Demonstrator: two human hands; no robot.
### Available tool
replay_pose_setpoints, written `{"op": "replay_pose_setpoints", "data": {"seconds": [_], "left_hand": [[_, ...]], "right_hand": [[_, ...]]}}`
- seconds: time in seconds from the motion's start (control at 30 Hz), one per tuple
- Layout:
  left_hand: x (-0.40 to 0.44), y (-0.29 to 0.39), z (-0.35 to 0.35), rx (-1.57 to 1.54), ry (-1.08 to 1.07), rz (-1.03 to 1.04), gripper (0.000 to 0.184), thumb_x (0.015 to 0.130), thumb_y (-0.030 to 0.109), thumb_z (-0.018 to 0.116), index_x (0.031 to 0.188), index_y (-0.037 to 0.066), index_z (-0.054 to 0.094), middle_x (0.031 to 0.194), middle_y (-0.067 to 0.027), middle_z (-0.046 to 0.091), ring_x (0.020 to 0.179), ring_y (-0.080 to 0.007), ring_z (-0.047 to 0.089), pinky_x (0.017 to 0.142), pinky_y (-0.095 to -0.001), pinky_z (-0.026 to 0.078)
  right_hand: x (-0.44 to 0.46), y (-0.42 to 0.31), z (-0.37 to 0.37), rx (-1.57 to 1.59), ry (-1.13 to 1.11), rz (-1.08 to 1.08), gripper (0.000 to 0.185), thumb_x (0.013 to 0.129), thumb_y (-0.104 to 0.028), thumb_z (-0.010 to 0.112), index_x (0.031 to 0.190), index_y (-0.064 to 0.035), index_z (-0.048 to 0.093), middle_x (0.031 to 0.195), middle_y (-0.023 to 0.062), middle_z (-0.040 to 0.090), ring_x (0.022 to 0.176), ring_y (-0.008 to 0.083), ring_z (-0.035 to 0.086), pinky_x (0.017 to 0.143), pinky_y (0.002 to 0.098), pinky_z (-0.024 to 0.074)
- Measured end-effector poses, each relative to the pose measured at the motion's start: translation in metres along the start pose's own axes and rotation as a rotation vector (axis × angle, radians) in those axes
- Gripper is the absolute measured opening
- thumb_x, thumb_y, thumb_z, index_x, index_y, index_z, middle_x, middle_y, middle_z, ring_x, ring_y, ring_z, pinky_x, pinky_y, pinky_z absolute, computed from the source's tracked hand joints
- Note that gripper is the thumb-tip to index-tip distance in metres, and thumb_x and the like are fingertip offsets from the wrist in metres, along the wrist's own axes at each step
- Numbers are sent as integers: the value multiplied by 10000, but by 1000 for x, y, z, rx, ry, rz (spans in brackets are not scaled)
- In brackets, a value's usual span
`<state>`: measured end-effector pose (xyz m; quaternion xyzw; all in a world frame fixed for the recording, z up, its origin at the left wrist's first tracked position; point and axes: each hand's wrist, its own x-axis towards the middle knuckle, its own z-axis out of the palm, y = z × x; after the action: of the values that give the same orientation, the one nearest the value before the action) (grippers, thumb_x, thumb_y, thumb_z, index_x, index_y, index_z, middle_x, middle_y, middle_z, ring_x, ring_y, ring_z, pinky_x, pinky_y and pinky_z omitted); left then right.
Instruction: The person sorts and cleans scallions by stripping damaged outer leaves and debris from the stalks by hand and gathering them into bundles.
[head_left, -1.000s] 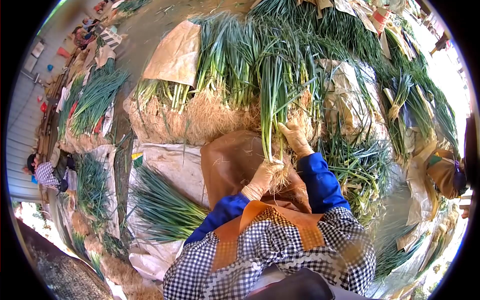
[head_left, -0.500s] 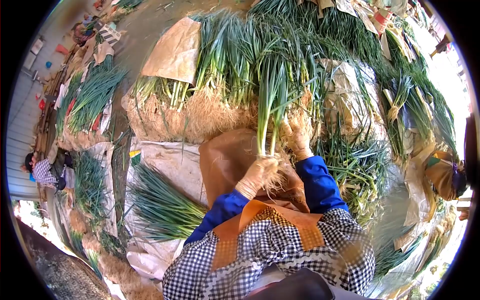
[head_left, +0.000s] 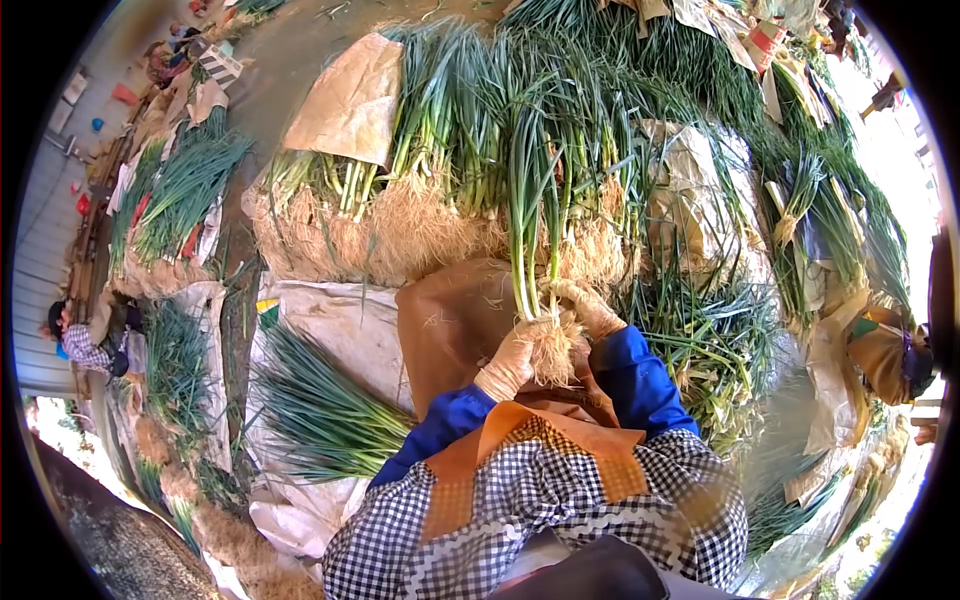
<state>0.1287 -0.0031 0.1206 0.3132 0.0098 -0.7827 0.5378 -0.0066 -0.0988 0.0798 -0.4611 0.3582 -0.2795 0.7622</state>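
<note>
My left hand (head_left: 508,364) is closed around the lower ends of a few long green onions (head_left: 523,240), held upright over my lap. Their pale, stringy roots (head_left: 555,352) hang beside my fingers. My right hand (head_left: 592,308) has its fingers curled at the base of a green onion stalk, close to my left hand; its fingertips are partly hidden. A brown apron (head_left: 445,325) covers my lap. Just beyond, a thick row of green onions (head_left: 455,110) lies with its roots (head_left: 415,225) towards me.
To the left, a green onion pile (head_left: 325,400) rests on a pale sheet (head_left: 350,310). Loose leaves (head_left: 705,340) are heaped at right. Brown paper (head_left: 350,95) covers part of the row. Another person (head_left: 95,335) sits at far left.
My right hand has come back from the row towards my left hand and now touches a stalk. The held green onions have shifted slightly, with their roots turned more into view.
</note>
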Motion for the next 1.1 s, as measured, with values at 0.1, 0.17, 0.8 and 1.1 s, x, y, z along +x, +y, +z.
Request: {"op": "replay_pose_setpoints", "data": {"seconds": [0.1,0.17,0.8,1.1], "left_hand": [[22,-7,-32,183,-1,114,141,810,73,602,931,8,571,833,-86,632,735,-188,624,665,-287,529],[27,-14,-45,207,8,121,128,809,64,594,924,12,571,813,-93,631,718,-179,623,649,-279,529],[-12,93,14,274,-480,455,339,838,177,609,1141,57,513,747,-19,534,637,-116,525,596,-242,486],[7,41,-29,54,-174,128,209,806,115,619,985,13,584,754,-47,590,677,-151,585,632,-273,516]], "right_hand": [[18,-4,11,-247,151,-112,332,904,-295,492,1018,-6,611,853,109,635,787,167,584,728,308,471],[19,-16,24,-567,329,-153,335,903,-315,491,943,-13,631,773,95,640,707,175,602,657,316,494],[-3,-99,-22,-1395,487,-9,475,832,-534,500,826,-82,647,745,150,630,721,288,625,657,395,480],[-4,-81,-23,-557,282,23,332,855,-347,560,797,-26,619,733,51,630,689,160,577,635,277,445]]}}
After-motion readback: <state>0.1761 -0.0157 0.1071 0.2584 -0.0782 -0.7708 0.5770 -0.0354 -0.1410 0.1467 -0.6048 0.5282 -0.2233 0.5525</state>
